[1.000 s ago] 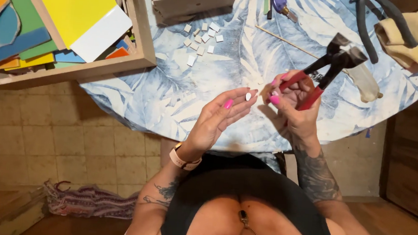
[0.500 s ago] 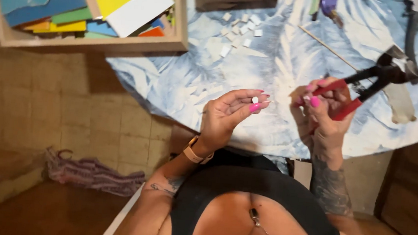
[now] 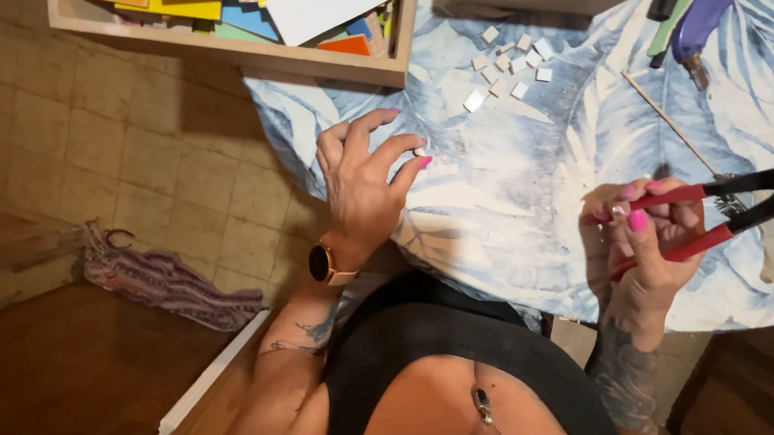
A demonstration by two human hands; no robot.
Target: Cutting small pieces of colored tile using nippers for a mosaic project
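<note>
A small white tile piece [image 3: 421,152] is being pinched between the thumb and forefinger of the left hand [image 3: 362,183], which has swung out to the left, away from the right hand [image 3: 647,243], and is now hovering just above the table [image 3: 534,220] with its blue leaf-pattern cover. The two hands, close together a moment ago, are now well apart, so the piece looks freshly separated and is being carried toward the surface. The right hand is closing around the red handles of the tile nippers [image 3: 729,203], a further white chip [image 3: 619,211] sitting at its fingertips. More white tile squares [image 3: 507,66] are lying beyond, near the wooden tray [image 3: 235,49] of coloured sheets.
</note>
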